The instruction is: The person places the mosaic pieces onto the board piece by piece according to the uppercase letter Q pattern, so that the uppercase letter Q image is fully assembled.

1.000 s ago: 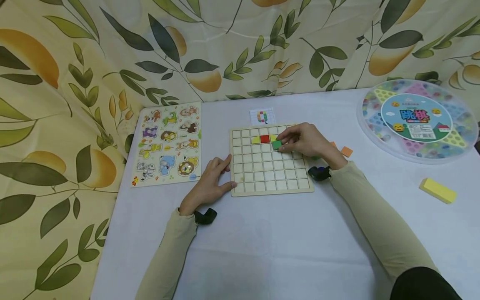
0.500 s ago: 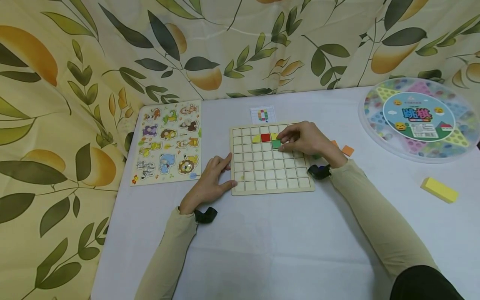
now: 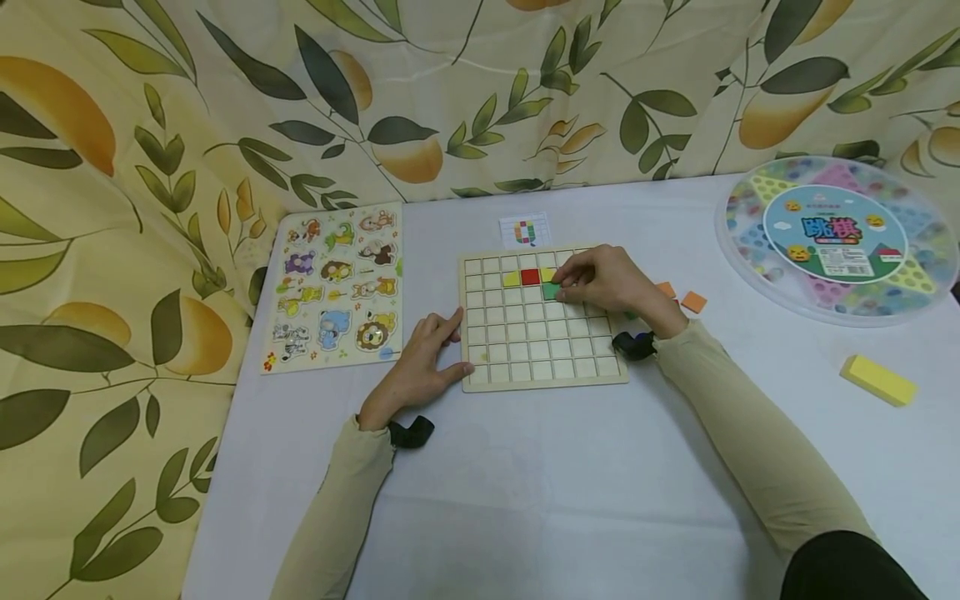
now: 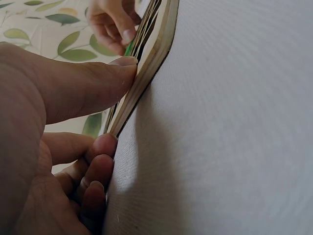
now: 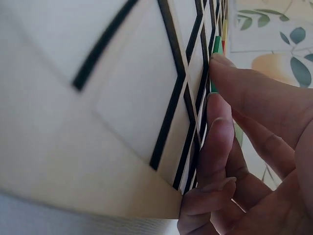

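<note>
"Counting the tiles on the grid board [image 3: 543, 387]: result?"

"One red tile [image 3: 530, 277], two yellow tiles [image 3: 512, 279], one green tile [image 3: 551, 292], all in the upper rows. Two orange tiles [image 3: 693, 302] lie right of the board."

"Hand pose?"

"Right hand [image 3: 603, 279]: thumb and finger pinch the green tile. Left hand [image 3: 420, 362]: ungripped, thumb and forefinger spread, touching the board's left edge."
</note>
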`<action>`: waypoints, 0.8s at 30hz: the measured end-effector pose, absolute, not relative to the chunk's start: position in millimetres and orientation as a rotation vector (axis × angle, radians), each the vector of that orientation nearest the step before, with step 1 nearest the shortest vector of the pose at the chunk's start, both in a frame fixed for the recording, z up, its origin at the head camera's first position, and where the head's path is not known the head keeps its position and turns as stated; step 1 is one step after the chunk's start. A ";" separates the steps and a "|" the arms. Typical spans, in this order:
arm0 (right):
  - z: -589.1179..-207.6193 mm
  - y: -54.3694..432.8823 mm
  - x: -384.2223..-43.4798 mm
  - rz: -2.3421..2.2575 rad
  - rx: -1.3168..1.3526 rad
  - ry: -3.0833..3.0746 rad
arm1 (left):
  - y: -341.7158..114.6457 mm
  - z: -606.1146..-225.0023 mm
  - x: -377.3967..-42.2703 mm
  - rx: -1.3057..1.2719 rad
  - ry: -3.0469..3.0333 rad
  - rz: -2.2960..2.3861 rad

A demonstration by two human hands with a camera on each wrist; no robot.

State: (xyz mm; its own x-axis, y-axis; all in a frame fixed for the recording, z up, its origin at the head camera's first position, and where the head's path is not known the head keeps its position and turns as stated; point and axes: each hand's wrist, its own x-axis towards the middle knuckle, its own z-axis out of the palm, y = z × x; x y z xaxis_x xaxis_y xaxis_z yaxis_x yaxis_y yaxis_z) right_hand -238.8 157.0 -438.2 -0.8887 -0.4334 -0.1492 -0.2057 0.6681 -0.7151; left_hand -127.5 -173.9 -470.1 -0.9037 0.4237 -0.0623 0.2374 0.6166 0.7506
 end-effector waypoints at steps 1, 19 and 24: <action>-438.4 157.0 -238.6 -1.053 -0.507 2.577 | -173.9 -470.1 -127.4 0.544 2.611 1.161; -434.3 156.4 -237.6 -1.045 -0.510 2.572 | -174.2 -470.6 -127.1 0.551 2.623 1.156; -432.6 162.3 -236.0 -1.084 -0.516 2.563 | -173.7 -470.6 -126.7 0.552 2.629 1.145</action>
State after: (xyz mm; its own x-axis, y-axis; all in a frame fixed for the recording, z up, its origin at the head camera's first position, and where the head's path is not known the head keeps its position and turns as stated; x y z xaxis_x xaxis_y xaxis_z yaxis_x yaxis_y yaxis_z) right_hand -236.0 162.3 -432.6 -0.8872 -0.4394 -0.1410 -0.2049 0.6489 -0.7328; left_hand -126.7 -173.7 -470.6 -0.9050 0.4223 -0.0516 0.2498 0.6256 0.7391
